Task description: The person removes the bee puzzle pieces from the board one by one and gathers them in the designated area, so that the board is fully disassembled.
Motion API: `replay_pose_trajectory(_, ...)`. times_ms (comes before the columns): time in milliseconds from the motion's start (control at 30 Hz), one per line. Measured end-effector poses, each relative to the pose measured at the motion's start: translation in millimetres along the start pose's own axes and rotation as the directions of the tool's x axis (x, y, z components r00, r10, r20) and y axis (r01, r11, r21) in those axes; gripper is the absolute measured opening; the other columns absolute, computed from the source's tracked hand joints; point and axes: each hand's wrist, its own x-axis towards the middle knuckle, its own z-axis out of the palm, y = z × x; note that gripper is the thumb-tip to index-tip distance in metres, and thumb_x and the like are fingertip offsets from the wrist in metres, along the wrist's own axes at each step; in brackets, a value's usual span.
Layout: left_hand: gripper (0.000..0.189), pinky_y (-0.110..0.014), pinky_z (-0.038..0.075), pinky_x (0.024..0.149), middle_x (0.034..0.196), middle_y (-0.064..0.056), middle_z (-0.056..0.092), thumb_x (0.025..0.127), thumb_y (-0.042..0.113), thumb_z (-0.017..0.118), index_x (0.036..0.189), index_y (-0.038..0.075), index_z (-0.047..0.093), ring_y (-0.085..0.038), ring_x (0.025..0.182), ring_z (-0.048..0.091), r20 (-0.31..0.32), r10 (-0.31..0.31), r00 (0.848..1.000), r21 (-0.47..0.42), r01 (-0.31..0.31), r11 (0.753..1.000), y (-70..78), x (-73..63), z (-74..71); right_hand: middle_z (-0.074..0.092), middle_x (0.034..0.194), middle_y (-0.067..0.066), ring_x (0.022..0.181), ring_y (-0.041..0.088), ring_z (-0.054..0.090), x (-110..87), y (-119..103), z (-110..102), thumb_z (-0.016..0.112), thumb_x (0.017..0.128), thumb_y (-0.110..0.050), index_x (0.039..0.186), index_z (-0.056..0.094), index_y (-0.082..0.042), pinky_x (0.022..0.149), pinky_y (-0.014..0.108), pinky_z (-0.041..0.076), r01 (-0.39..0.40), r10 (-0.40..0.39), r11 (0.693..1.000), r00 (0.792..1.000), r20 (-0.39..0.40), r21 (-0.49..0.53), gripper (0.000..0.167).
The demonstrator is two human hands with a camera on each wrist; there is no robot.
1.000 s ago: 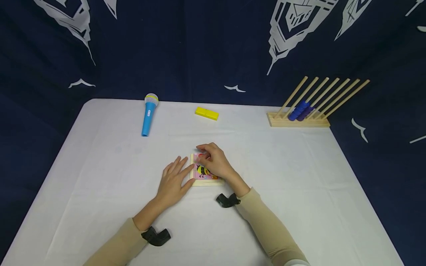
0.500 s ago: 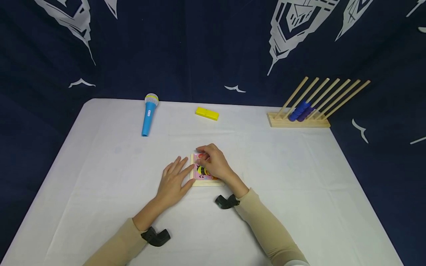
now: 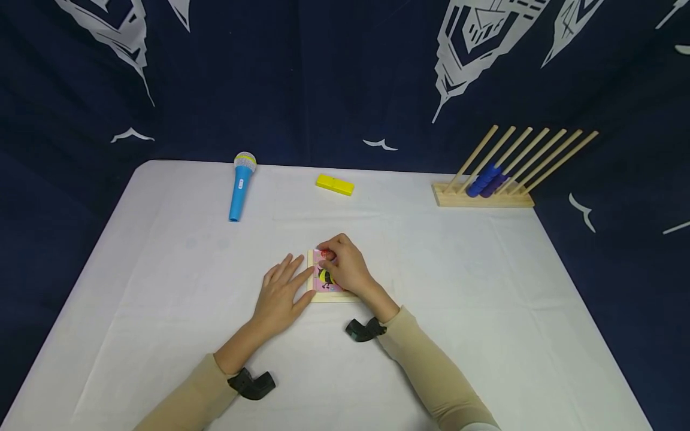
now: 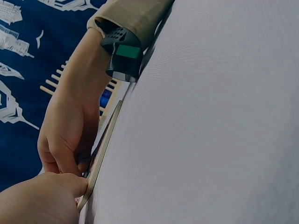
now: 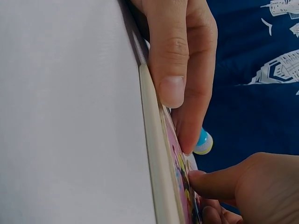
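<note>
A small wooden picture puzzle (image 3: 330, 297) with a pale frame and a bee on pink lies at mid-table. My left hand (image 3: 279, 302) is spread flat at its left side, thumb and forefinger touching the frame. Over the picture's upper right, my right hand (image 3: 349, 268) bends its fingers, covering that part. In the right wrist view, the right thumb (image 5: 198, 181) meets the bee picture (image 5: 174, 144); whether a piece is pinched there is hidden. The left wrist view shows the frame (image 4: 103, 144) edge-on with both hands at its near end.
Toward the back of the white table (image 3: 162, 269) lie a blue toy microphone (image 3: 240, 191) and a yellow block (image 3: 335, 184). A wooden peg rack (image 3: 485, 202) with blue and purple beads stands back right. Dark patterned cloth (image 3: 323, 78) hangs behind.
My right hand has shifted slightly left and toward me over the picture, uncovering a little of its upper edge. The left hand and the puzzle have stayed in place.
</note>
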Motion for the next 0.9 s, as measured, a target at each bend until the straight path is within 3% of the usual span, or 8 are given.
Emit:
replay_pose_trajectory(433, 0.045, -0.058, 0.026, 0.111, 0.147, -0.020, 0.047, 0.091, 0.026, 0.067, 0.132, 0.009, 0.061, -0.039, 0.142, 0.034, -0.005, 0.001, 1.000, -0.006, -0.001, 1.000, -0.7, -0.2, 1.1, 0.061, 0.091, 0.010, 0.077, 0.018, 0.057, 0.9, -0.6, 0.9, 0.071, 0.087, -0.003, 0.103, 0.064, -0.005, 0.069, 0.026, 0.046, 0.008, -0.004, 0.998, 0.998, -0.059, 0.064, 0.018)
replay_pose_trajectory(600, 0.044, -0.058, 0.026, 0.111, 0.147, -0.020, 0.047, 0.091, 0.026, 0.067, 0.132, 0.009, 0.062, -0.039, 0.142, 0.034, -0.007, 0.002, 1.000, -0.005, -0.002, 1.000, -1.0, -0.5, 0.7, 0.065, 0.087, 0.010, 0.074, 0.015, 0.057, 2.0, -4.3, -6.6, 0.066, 0.090, -0.002, 0.097, 0.065, -0.004, 0.066, 0.021, 0.046, 0.005, 0.005, 0.974, 0.999, -0.043, 0.226, 0.007)
replay_pose_trajectory(733, 0.045, -0.059, 0.026, 0.111, 0.147, -0.020, 0.047, 0.091, 0.026, 0.068, 0.132, 0.010, 0.062, -0.040, 0.143, 0.033, 0.002, -0.008, 1.000, -0.010, 0.008, 1.000, 0.4, -0.5, 0.4, 0.068, 0.091, 0.012, 0.079, 0.018, 0.059, 3.6, -2.4, -28.6, 0.065, 0.092, -0.005, 0.097, 0.066, -0.003, 0.071, 0.023, 0.048, -0.073, 0.081, 0.941, 0.997, -0.010, 0.330, 0.005)
replay_pose_trajectory(900, 0.047, -0.060, 0.024, 0.111, 0.148, -0.020, 0.046, 0.090, 0.027, 0.069, 0.133, 0.009, 0.061, -0.040, 0.143, 0.031, 0.008, -0.024, 1.000, -0.011, 0.024, 1.000, 1.7, -0.6, 1.1, 0.067, 0.090, 0.013, 0.080, 0.020, 0.057, 5.1, 21.5, -64.8, 0.066, 0.091, -0.005, 0.098, 0.068, -0.002, 0.071, 0.026, 0.046, -0.201, 0.226, 0.935, 0.973, -0.053, 0.291, 0.007)
